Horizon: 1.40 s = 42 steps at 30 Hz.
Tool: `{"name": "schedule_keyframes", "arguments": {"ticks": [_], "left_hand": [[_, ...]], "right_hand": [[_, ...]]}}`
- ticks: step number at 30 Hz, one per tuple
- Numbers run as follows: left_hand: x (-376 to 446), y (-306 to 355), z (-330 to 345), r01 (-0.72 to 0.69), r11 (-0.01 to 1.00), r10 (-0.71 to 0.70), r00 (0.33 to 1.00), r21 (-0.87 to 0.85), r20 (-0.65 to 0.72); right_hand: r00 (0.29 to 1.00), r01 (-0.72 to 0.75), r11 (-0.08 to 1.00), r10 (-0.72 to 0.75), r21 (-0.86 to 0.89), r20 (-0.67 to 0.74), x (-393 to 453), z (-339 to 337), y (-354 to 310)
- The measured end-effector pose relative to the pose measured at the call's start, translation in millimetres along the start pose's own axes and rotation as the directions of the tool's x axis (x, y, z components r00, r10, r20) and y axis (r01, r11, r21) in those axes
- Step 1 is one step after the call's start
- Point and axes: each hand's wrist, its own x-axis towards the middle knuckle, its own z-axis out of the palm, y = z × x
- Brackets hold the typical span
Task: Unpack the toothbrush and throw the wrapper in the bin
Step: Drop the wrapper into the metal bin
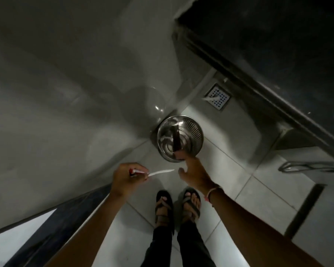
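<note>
A round steel bin point(193, 130) stands on the floor tiles in the corner by the grey wall. A dark strip of wrapper point(176, 138) hangs over its open mouth. My right hand point(194, 175) reaches out to the bin's near rim, and its fingertips pinch the wrapper's lower end while the thumb is spread apart. My left hand point(126, 179) is closed on a white toothbrush point(160, 172), whose free end points right toward the right hand. A small red and white piece point(133, 171) also shows in that fist.
My two feet in dark sandals point(178, 206) stand just behind the hands. A square floor drain point(218, 97) lies beyond the bin. A dark glass partition point(278, 54) fills the upper right, with a metal handle point(307, 167) at right. A dark counter edge point(66, 218) runs along the lower left.
</note>
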Motion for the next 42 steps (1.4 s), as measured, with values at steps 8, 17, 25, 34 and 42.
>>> {"name": "schedule_keyframes", "arguments": {"ticks": [8,17,25,34,42], "left_hand": [[-24,89,-32,-0.032,0.999,0.025,0.983,0.035,0.183],[-78,295,-98,-0.515,0.738,0.552,0.833,0.437,0.05],[-111,437,-75,-0.588,0.792,0.536,0.798,0.162,0.275],[-160,509,81,-0.559,0.829,0.442,0.669,0.013,0.598],[-179,528,211,-0.748,0.643,0.383,0.502,0.167,0.775]], "right_hand": [[0.949,0.296,0.835,-0.312,-0.463,0.045,-63,-26,-66],[0.968,0.008,0.981,-0.056,-0.194,-0.244,-160,-139,-177],[0.769,0.274,0.93,-0.059,0.245,-0.637,-252,-221,-237],[0.566,0.364,0.718,0.336,0.594,-0.753,-331,-291,-164],[0.471,0.094,0.747,0.548,0.658,-0.691,-362,-339,-73]]}}
